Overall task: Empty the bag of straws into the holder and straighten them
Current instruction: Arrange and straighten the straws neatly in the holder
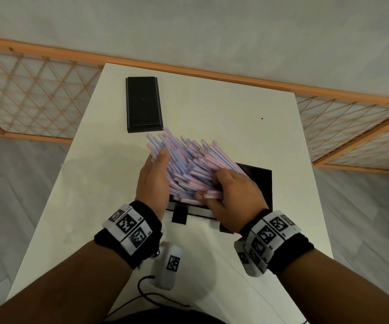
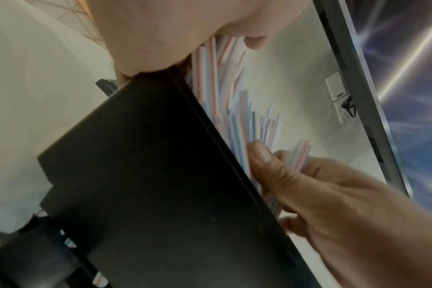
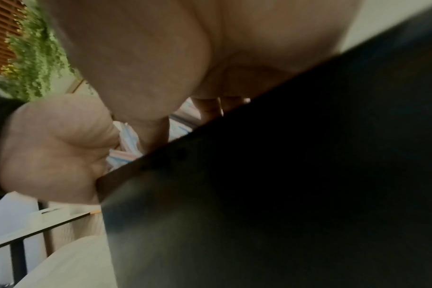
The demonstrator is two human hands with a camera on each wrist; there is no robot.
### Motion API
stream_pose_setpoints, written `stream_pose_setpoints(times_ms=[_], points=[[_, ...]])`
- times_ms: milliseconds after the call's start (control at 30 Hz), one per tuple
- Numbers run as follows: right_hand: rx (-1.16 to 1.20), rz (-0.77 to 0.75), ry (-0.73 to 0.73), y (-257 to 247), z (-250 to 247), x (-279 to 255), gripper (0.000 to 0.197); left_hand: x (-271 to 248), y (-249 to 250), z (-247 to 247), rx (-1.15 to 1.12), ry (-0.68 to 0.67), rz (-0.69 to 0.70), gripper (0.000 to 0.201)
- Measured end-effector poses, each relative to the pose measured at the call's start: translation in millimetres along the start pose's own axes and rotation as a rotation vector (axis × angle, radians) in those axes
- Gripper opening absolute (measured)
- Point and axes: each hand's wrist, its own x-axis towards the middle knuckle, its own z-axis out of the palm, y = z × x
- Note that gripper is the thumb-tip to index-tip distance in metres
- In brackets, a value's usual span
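straws: big messy fan of pink and blue striped straws (image 1: 188, 164), lower ends down in the black holder (image 1: 262, 183), tops splayed away toward the far left of the white table (image 1: 223, 108). No bag anywhere I can spot, so I'd say the emptying is done and this is the straightening bit.

left hand: left hand (image 1: 152, 183) is flat, fingers straight and pressed together, palm laid along the left edge of the fan like a wall.

right hand: right hand (image 1: 233, 197) sits on the near right side of the pile, fingers curled down into the straws. In the left wrist view its thumb (image 2: 260, 155) presses against straws right at the holder's edge. Gripping a bunch or just raking? Can't tell.

how I'd do it: keep the left palm as the stop, sweep the right toward it so the fan closes up, then tap the tops level. Go gentle, those things bounce out.

watch out: holder looks light, a hard shove could slide it.

other stuff: flat black lid-looking piece (image 1: 144, 104) farther back, well apart.
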Motion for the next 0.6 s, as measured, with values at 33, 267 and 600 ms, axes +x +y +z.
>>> stream_pose_setpoints(times_ms=[33, 267, 600], points=[[-0.013, 0.014, 0.006, 0, -5, 3, 0.050, -1, 0, -2, 0.019, 0.002, 0.020, 0.069], [0.033, -0.001, -0.288, 6, -30, 7, 0.047, -7, -2, -6, 0.112, 0.118, 0.264, 0.010], [0.121, 0.076, -0.427, -4, -25, 12, 0.035, -5, 1, -5, 0.150, 0.117, 0.261, 0.017]])
